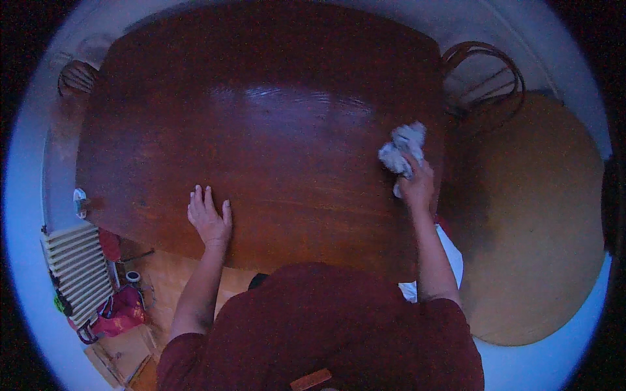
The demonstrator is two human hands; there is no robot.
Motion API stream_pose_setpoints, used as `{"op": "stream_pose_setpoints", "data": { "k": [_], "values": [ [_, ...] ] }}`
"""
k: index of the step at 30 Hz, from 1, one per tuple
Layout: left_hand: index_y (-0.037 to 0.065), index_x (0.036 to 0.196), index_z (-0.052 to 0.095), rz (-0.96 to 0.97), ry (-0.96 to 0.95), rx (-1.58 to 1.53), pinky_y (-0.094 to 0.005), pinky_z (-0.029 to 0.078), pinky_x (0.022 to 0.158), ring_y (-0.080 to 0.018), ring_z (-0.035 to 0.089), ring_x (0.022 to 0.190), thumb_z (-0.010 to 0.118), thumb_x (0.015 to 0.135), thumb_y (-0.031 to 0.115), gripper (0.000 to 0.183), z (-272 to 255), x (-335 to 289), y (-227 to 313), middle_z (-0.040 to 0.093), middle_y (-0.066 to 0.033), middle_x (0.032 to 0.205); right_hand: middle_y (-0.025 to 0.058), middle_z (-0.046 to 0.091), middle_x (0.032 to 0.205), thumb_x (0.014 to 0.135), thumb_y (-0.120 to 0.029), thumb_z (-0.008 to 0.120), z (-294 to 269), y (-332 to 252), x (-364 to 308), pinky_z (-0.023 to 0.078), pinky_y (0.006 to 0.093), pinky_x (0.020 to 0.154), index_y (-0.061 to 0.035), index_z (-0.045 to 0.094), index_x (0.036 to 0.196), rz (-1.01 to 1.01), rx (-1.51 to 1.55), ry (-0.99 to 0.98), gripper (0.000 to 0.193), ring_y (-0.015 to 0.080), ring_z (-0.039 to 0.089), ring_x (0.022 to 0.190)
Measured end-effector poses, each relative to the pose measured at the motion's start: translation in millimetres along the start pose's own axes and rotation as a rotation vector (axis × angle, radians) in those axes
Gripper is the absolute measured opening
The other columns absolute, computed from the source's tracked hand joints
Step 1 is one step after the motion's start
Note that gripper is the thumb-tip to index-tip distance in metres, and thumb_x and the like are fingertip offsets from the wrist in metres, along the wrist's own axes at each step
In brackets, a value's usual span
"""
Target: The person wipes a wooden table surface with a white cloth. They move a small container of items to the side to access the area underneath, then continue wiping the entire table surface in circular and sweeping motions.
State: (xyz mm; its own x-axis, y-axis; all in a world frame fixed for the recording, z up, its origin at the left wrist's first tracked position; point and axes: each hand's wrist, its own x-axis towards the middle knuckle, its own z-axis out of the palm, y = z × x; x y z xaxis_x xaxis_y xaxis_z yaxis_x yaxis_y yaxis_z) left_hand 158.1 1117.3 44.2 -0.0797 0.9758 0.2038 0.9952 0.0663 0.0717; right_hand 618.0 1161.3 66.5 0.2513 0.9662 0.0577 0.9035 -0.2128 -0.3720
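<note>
Your right hand (417, 186) grips a crumpled white cloth (404, 148), pressed on the dark wooden table (274, 130) just inside its right edge. Your left hand (208, 218) lies flat, fingers spread, near the front edge. Wide bare tabletop lies between and beyond them; a wooden chair (486, 78) stands off the far right corner, a round tan rug (535, 215) right.

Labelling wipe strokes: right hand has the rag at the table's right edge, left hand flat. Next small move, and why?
Probably sweep the right hand with the crumpled white cloth leftward across the dark wooden table. The cloth sits at the table's right edge, so the broad surface lies to its left. The left hand lies flat near the front edge and could stay as a brace.
</note>
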Motion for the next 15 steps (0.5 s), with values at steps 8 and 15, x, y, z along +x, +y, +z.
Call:
{"op": "stream_pose_setpoints", "data": {
  "k": [8,15],
  "values": [
    [0.006,0.13,0.043,0.024,-0.008,-0.022,-0.0489,0.021,0.106,-0.034,0.03,0.13,0.055,0.085,0.032,0.054,-5.8,6.1,1.6,0.033,-0.0153,0.141,0.0135,0.056,0.112,0.074,-0.009,0.06,63.2,-138.9,15.0,0.045,0.0425,0.085,-0.0245,0.062,0.113,-0.267,0.073,-0.034,0.042,0.0331,0.051,0.104],
    [0.006,0.13,0.044,0.014,-0.033,-0.014,-0.0478,0.022,0.105,-0.0334,0.03,0.13,0.055,0.086,0.031,0.052,-8.2,13.4,-13.2,0.035,-0.0155,0.141,0.0111,0.052,0.119,0.068,-0.005,0.064,57.4,-124.6,-4.9,0.042,0.0417,0.093,-0.0272,0.061,0.113,-0.152,0.295,-0.121,0.05,0.0345,0.047,0.11]
  ]
}}
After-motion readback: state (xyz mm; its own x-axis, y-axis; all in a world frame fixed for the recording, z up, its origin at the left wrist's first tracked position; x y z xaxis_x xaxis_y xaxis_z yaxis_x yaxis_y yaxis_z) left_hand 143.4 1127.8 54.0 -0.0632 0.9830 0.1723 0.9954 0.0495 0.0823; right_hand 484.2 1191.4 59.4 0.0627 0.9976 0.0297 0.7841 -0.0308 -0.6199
